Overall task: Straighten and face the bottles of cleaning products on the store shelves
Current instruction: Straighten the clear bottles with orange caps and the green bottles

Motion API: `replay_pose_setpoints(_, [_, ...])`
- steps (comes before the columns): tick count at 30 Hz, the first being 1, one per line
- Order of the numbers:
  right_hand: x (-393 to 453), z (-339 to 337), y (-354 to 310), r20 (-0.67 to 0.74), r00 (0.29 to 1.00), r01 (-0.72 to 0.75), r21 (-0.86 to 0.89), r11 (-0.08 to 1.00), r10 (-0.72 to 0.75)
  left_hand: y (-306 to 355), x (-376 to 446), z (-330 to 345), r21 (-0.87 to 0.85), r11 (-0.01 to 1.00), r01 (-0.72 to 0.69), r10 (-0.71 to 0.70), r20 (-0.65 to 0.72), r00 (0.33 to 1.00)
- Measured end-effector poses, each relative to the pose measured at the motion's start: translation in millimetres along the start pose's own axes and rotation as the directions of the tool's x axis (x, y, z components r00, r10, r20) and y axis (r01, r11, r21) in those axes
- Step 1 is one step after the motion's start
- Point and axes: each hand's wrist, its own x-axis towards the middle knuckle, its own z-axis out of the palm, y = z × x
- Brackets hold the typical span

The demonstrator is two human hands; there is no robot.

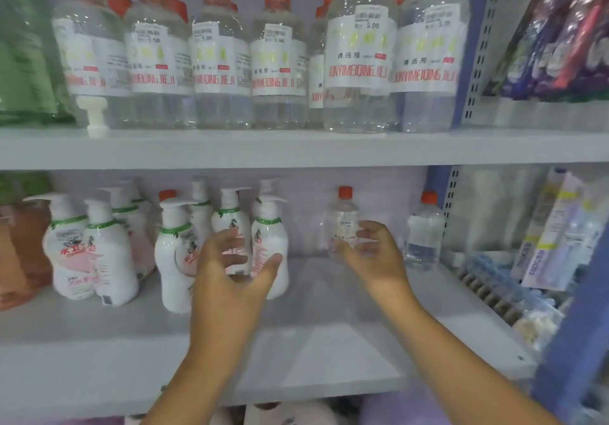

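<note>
Both hands reach over the lower shelf [296, 342]. The left hand [230, 259] is open, fingers spread, holding nothing, before white pump bottles [268, 243]. The right hand [372, 250] curls around a small clear red-capped bottle [342, 220] farther back.

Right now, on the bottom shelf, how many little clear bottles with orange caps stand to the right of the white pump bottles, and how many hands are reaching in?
Small clear bottles: 2
Hands: 2, the left hand and the right hand
Total: 4
</note>
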Motion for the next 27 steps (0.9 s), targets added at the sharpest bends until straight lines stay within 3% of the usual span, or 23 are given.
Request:
replay_pose_setpoints(4, [36,-76,24,-0.241,0.969,-0.071,-0.103,0.992,0.045,11,10,102,-0.026,0.998,0.065,-0.059,0.184,0.981])
replay_pose_setpoints(7, [53,-101,43,-0.292,0.956,-0.081,-0.205,0.975,0.018,-2,26,162,0.068,0.994,0.086,-0.101,0.27,0.957])
replay_pose_setpoints(11, [67,-105,64,-0.266,0.963,-0.087,-0.187,0.978,0.035,-21,38,208,0.212,0.963,0.167,-0.226,0.29,0.93])
replay_pose_setpoints(14, [77,-100,78,-0.213,0.976,-0.068,-0.149,0.986,0.035,-33,49,229,0.219,0.941,0.258,-0.318,0.315,0.894])
replay_pose_setpoints(20, [81,-96,94,-0.208,0.977,0.019,-0.161,0.987,-0.053,-56,48,242,0.082,0.955,0.287,-0.298,0.263,0.918])
replay_pose_setpoints(27, [63,-95,76,-0.153,0.988,-0.004,-0.134,0.991,-0.017,-52,40,218,0.127,0.966,0.227,-0.257,0.341,0.904])
